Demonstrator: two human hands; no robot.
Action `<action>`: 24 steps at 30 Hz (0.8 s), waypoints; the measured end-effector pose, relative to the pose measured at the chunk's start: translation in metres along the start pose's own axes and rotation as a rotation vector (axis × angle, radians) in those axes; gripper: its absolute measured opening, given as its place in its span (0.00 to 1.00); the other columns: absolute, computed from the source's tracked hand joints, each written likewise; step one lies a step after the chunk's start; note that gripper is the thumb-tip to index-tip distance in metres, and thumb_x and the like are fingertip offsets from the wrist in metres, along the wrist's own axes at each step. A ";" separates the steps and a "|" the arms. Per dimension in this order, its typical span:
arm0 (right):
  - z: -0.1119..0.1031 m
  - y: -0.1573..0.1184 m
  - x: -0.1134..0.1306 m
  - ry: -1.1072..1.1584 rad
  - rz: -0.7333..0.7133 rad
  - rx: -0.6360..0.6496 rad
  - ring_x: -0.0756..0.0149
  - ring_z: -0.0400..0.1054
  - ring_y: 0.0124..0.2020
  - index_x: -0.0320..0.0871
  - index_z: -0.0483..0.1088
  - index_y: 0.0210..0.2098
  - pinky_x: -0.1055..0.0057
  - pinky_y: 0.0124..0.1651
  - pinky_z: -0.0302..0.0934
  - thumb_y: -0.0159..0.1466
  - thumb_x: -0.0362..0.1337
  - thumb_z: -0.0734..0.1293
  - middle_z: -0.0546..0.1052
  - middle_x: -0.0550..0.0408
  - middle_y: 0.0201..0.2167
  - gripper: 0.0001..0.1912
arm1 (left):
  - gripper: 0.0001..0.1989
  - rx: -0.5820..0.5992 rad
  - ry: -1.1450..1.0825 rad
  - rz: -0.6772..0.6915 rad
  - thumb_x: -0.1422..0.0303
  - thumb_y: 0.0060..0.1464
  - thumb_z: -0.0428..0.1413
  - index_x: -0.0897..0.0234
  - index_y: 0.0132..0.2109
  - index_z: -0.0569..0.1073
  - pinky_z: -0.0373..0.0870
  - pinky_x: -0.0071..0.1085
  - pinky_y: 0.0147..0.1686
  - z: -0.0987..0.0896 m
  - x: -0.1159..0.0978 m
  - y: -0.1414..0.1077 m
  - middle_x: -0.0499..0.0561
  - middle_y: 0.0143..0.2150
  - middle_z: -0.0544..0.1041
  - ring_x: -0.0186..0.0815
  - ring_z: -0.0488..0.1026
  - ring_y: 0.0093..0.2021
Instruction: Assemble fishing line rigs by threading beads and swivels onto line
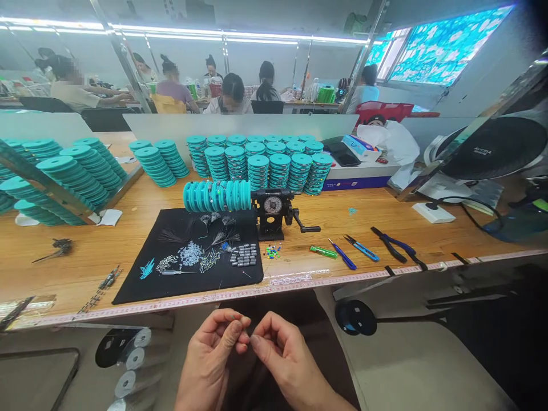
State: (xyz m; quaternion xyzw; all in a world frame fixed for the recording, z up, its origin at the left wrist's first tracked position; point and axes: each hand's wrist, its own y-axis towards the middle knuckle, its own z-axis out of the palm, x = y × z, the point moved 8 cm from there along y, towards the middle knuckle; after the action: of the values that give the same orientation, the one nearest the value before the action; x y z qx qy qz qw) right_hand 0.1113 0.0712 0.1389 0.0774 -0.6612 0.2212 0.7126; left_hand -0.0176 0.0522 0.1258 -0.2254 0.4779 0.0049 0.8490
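My left hand (218, 354) and my right hand (285, 357) meet below the table's front edge, fingertips almost touching. Each pinches thumb against finger, and whatever lies between them is too small to make out. Beyond them a black mat (141, 285) carries grey cylinders (244, 255), pale small pieces (190, 254), light-blue strips (147, 269) and fans of fine wire (220, 237). Behind the mat stands a black hand-cranked winder (273, 214) with a row of turquoise spools (217, 196) on its shaft. Coloured beads (273, 251) lie beside the mat.
On the table's right lie a green tube (323, 252), a blue-handled tool (342, 254), blue snips (362, 248) and pliers (394, 245). Stacked turquoise spools (258, 171) line the back. A fan (492, 148) stands at right. Several people sit beyond the partition (299, 121).
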 end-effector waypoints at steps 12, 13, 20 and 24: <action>-0.006 -0.007 0.012 -0.065 -0.041 -0.028 0.70 0.53 0.27 0.42 0.66 0.30 0.74 0.29 0.50 0.66 0.43 0.64 0.62 0.61 0.25 0.12 | 0.12 0.023 0.048 -0.043 0.63 0.41 0.70 0.63 0.33 0.80 0.69 0.21 0.27 0.000 0.006 -0.005 0.49 0.30 0.80 0.29 0.73 0.27; -0.007 -0.008 0.012 -0.069 -0.036 -0.036 0.70 0.52 0.26 0.42 0.65 0.30 0.74 0.28 0.49 0.66 0.42 0.64 0.61 0.61 0.24 0.12 | 0.11 0.029 0.067 -0.039 0.63 0.42 0.70 0.63 0.33 0.80 0.70 0.21 0.28 0.000 0.006 -0.005 0.50 0.32 0.81 0.29 0.73 0.28; -0.008 -0.010 0.009 -0.111 -0.016 -0.047 0.71 0.45 0.23 0.42 0.65 0.29 0.73 0.24 0.42 0.65 0.42 0.65 0.54 0.64 0.21 0.11 | 0.09 0.093 0.127 0.044 0.63 0.42 0.69 0.64 0.28 0.80 0.70 0.29 0.43 0.005 0.009 -0.007 0.52 0.38 0.77 0.39 0.73 0.42; -0.009 -0.009 0.006 -0.123 -0.001 -0.040 0.72 0.45 0.22 0.42 0.66 0.29 0.72 0.24 0.41 0.64 0.43 0.66 0.54 0.64 0.21 0.12 | 0.06 0.159 0.158 0.058 0.64 0.46 0.67 0.62 0.29 0.80 0.68 0.31 0.45 0.006 0.012 -0.006 0.52 0.40 0.74 0.39 0.72 0.44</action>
State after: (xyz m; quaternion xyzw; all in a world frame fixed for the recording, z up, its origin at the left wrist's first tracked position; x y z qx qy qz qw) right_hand 0.1233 0.0677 0.1451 0.0770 -0.7081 0.2024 0.6721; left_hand -0.0049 0.0464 0.1213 -0.1431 0.5485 -0.0264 0.8234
